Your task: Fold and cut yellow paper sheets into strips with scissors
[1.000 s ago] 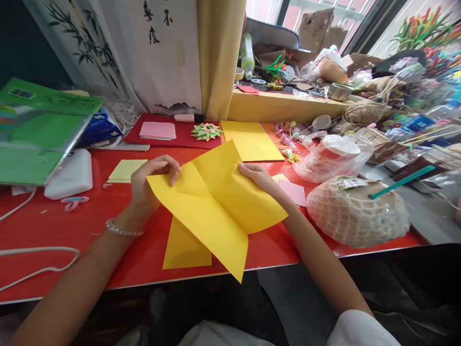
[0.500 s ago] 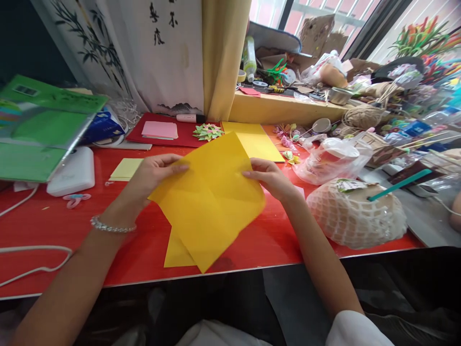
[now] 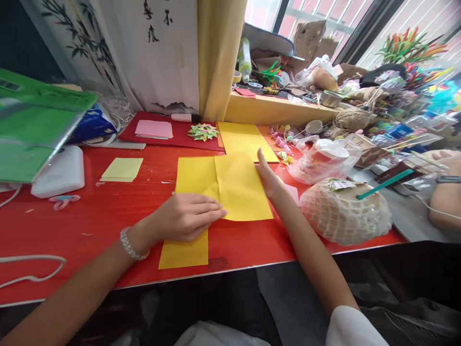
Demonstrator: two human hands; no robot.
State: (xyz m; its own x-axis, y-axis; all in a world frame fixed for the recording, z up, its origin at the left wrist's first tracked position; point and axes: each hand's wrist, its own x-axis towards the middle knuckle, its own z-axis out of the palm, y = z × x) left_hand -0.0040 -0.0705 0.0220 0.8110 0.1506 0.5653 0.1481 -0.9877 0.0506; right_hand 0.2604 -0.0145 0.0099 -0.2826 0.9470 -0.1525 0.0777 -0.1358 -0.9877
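A yellow paper sheet [image 3: 243, 192] with an upright crease lies on the red table [image 3: 248, 245]. My left hand [image 3: 189, 216] rests on its lower left part, palm down, fingers stretched out to the right. At the sheet's right edge stands my right hand [image 3: 268, 177], turned on its side with the fingers extended; whether it touches the paper I cannot tell. Another yellow paper piece [image 3: 185, 252] shows below my left hand, partly hidden by it. Behind the sheet lies more yellow paper [image 3: 245, 139].
Pale yellow notes [image 3: 121, 169] lie left; pink paper [image 3: 154, 129] and a folded paper star [image 3: 202, 131] sit on red card behind. A netted coconut [image 3: 342, 214] with a straw [image 3: 385, 184] stands right, beside a plastic bag [image 3: 326, 161]. Another person's arm [image 3: 446, 202] shows far right.
The yellow sheet has come down from both hands and been turned to lie square on the table. My left hand has moved right and down onto it; my right hand has let go.
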